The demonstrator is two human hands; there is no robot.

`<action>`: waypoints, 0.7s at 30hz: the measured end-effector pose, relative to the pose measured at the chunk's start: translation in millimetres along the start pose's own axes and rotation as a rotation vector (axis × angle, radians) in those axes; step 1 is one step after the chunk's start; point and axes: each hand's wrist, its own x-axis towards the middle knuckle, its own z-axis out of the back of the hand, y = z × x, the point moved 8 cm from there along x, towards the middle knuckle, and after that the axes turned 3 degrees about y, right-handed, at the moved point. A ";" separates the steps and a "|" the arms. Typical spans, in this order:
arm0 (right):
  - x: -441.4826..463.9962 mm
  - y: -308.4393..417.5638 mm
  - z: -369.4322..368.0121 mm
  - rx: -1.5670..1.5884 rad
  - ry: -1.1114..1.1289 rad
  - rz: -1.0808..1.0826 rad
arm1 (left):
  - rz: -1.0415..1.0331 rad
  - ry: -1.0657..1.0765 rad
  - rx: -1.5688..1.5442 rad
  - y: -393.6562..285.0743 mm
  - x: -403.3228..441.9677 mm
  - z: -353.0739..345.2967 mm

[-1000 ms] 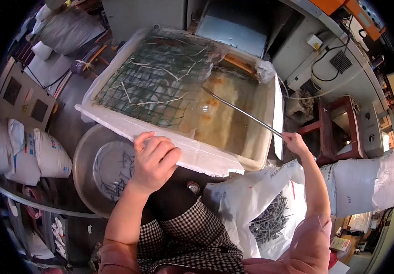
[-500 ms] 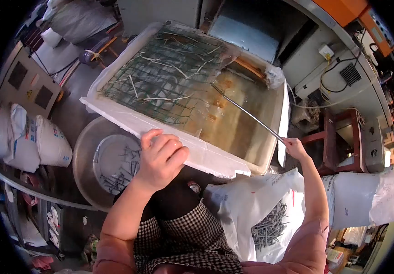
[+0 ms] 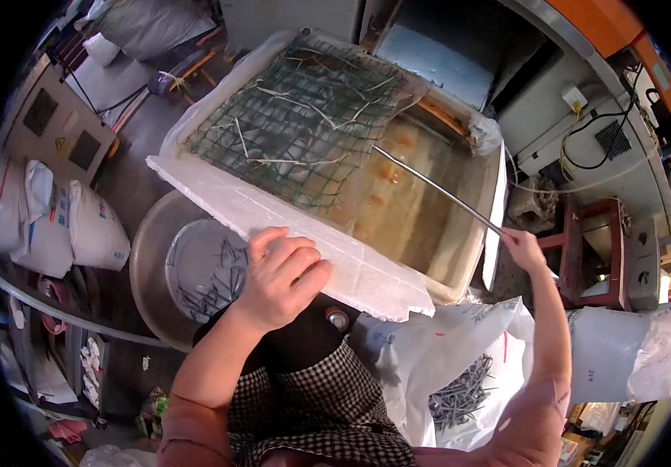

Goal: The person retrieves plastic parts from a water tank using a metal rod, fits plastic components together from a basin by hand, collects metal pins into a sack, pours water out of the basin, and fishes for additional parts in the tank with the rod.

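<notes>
the metal rod (image 3: 440, 184) slants over the tub (image 3: 471, 263), its far tip by the green net (image 3: 292, 128). the right hand (image 3: 523, 249) has its grip closed around the near end. the left hand (image 3: 285, 276) curls by the white board (image 3: 343, 255); i can't tell its grip.

On the left I see bulging white printed sacks (image 3: 97, 227) near a grey boxy metal cabinet (image 3: 63, 124). At right I make out a dark-red rectangular frame (image 3: 620, 249).

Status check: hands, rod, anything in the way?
Right hand gripping rod. Left hand at foam board, contact unclear. Net at rod's far end, possibly in the way.
</notes>
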 end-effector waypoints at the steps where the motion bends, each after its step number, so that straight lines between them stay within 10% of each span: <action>1: -22.6 6.8 23.8 -0.015 -0.012 -0.003 | 0.006 0.000 -0.003 0.4 -1.6 0.4; 21: 47.2 16.7 -99.0 0.104 0.093 0.107 | -0.043 -0.060 0.074 -1.7 -6.6 -3.6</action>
